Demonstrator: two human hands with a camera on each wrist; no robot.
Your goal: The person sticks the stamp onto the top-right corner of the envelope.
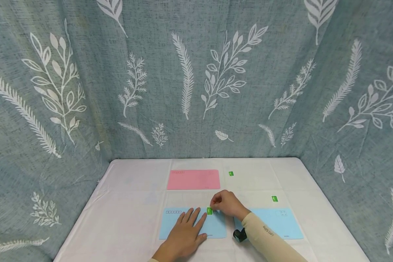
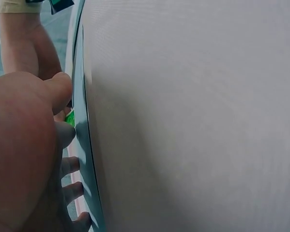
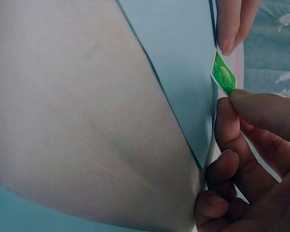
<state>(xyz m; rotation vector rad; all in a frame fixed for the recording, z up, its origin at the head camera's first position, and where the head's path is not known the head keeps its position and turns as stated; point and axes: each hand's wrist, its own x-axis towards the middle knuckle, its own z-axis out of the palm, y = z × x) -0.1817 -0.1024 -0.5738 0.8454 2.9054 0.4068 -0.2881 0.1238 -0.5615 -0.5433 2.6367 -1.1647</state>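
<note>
A light-blue envelope (image 1: 168, 227) lies flat on the white tabletop, with a row of small postcode boxes printed at its upper left. My left hand (image 1: 185, 234) rests palm down on it with the fingers spread. At the envelope's top right corner, my right hand (image 1: 227, 203) pinches a green postage stamp (image 3: 224, 73) by one corner between thumb and index finger. White-edged and printed with a leaf-like picture, the stamp is tilted in the right wrist view. The left fingertips stand just left of it.
A second blue envelope (image 1: 268, 218) lies to the right, partly under the right forearm. A pink envelope (image 1: 193, 180) lies farther back, with one green stamp (image 1: 230, 174) beside it. Another green stamp (image 1: 274, 198) lies above the right envelope. Leaf-patterned curtains (image 1: 196, 91) surround the table.
</note>
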